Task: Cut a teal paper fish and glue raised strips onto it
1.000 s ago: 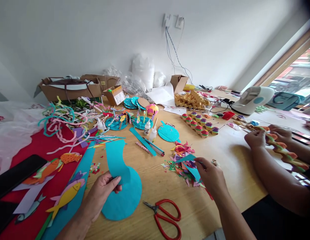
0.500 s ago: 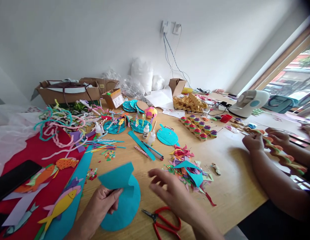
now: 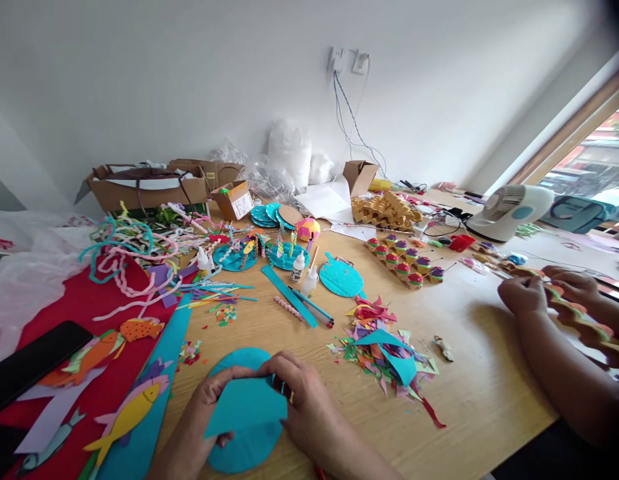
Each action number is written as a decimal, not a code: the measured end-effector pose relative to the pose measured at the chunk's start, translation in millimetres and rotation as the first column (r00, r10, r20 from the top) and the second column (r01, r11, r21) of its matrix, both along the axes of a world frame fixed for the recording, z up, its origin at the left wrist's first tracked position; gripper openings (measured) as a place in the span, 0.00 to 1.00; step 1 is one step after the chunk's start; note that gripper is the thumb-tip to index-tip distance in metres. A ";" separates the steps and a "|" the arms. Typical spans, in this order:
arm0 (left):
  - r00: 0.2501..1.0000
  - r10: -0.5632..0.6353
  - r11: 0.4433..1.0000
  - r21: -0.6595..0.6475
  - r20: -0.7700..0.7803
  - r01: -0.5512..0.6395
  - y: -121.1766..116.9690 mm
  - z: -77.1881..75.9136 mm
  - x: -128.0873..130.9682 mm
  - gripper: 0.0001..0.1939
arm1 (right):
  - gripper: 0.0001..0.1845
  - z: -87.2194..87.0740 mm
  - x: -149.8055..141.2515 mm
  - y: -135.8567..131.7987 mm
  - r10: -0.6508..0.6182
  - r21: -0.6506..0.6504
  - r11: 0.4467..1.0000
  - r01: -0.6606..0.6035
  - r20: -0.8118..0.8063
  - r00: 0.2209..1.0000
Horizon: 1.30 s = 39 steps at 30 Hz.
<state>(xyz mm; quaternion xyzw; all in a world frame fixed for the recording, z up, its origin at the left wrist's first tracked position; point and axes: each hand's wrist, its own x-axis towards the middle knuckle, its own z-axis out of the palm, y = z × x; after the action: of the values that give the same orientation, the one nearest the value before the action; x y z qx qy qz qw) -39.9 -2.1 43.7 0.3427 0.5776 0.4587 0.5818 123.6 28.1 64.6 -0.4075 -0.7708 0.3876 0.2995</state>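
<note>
My left hand (image 3: 202, 410) is closed on the left edge of a piece of teal paper (image 3: 246, 407). My right hand (image 3: 304, 403) grips the same piece at its upper right, fingers curled over the edge. Below the paper a round teal disc (image 3: 244, 460) rests on the wooden table, partly covered. At the bottom edge only a red handle tip (image 3: 320, 473) of the scissors shows beside my right forearm. Right of my hands is a heap of coloured paper scraps (image 3: 384, 347), with a cut teal offcut (image 3: 402, 363) on top.
Glue bottles (image 3: 298, 267), pens (image 3: 316, 309) and a teal strip (image 3: 289, 295) lie ahead. Paper fish (image 3: 132, 413) and a black phone (image 3: 36, 363) are at left. A co-worker's hands (image 3: 524, 297) hold egg-carton pieces at right, near a white fan (image 3: 514, 210).
My right hand has moved left and taken hold of the teal paper. The paper is now held between both hands, lower over the disc. The scissors have nearly gone from view.
</note>
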 end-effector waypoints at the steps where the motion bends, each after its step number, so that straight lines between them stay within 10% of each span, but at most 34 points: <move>1: 0.998 -0.054 0.998 -0.017 -0.037 0.053 -1.1 0.9 2.3 0.08 | 0.11 -1.3 -0.8 1.4 -0.011 0.011 1.000 0.011 -0.014 1.000; 16: 0.971 -0.230 0.973 -0.048 -0.065 0.227 -1.8 -13.0 9.6 0.26 | 0.10 6.8 3.0 36.7 -0.218 0.105 0.975 0.198 0.240 0.946; 24: 0.937 -0.156 0.960 0.174 -0.312 0.218 0.5 6.2 -30.0 0.15 | 0.15 29.3 8.9 81.8 -0.321 0.296 0.943 0.151 0.698 0.640; 30: 0.631 0.111 0.810 0.437 -0.768 0.390 -11.7 -17.6 -45.0 0.10 | 0.14 16.3 -8.1 112.2 -0.345 0.337 0.933 0.125 0.742 0.574; 39: 0.312 0.165 0.752 0.324 -0.936 0.574 -43.7 -56.8 -48.4 0.36 | 0.13 -10.5 -35.2 120.3 -0.277 0.331 0.944 0.000 0.790 0.547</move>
<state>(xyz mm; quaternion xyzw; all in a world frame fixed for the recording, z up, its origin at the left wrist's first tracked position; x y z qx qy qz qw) -88.3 -45.8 -13.1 0.7841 0.5646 0.2520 0.0546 88.4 148.3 54.1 -0.5526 -0.8334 0.0073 -0.0111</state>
